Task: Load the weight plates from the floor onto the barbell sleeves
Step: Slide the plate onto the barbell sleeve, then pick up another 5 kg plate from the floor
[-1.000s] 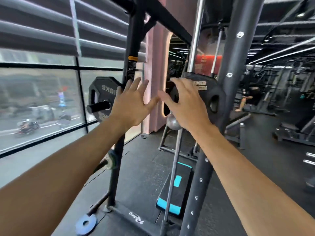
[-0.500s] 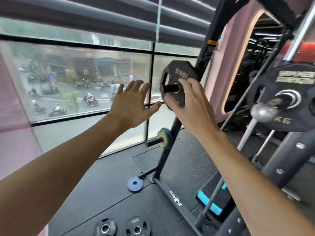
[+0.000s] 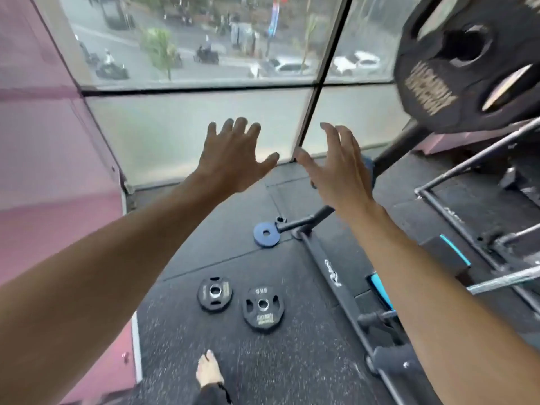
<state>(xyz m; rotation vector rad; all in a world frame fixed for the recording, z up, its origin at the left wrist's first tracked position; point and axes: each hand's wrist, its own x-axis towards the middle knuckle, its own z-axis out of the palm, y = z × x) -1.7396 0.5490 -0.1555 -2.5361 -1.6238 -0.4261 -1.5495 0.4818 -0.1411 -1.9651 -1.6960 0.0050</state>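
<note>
Fingers (image 3: 233,127) of left hand (image 3: 230,162) are spread straight and grip nothing; right hand (image 3: 339,173) is the same, fingers loose and slightly bent, empty. Both hands hang in mid-air side by side, thumbs nearly meeting, well above the floor (image 3: 292,369).

What's changed vs half a sec ago: view has swung down and left. Right hand was up by the 10 kg plate on the rack peg; now that peg is out of frame and both hands are off the rack. Big black plate (image 3: 464,68) now sits at 1–2 o'clock, blurred, already mounted on something, can't tell whether sleeve or storage peg.

Task's things: two small black plates lie flat on the floor at abt 6 o'clock below the hands, left one (image 3: 214,293) just beside right one (image 3: 263,309), not touching as far as I can tell. Right one reads 5 kg-ish, print small. Blue disc (image 3: 266,234) lies at the rack foot (image 3: 306,222), further out at 12 from the pair. Bare foot (image 3: 208,372) near bottom edge.

Meaning, my read: the hands are btw loads, and the person is prob turning to fetch the next plate off the floor. Next move needs a bend or squat, since both plates are well below the hands. Flat plates are awkward to lift, so use the grip cut-outs.
</note>
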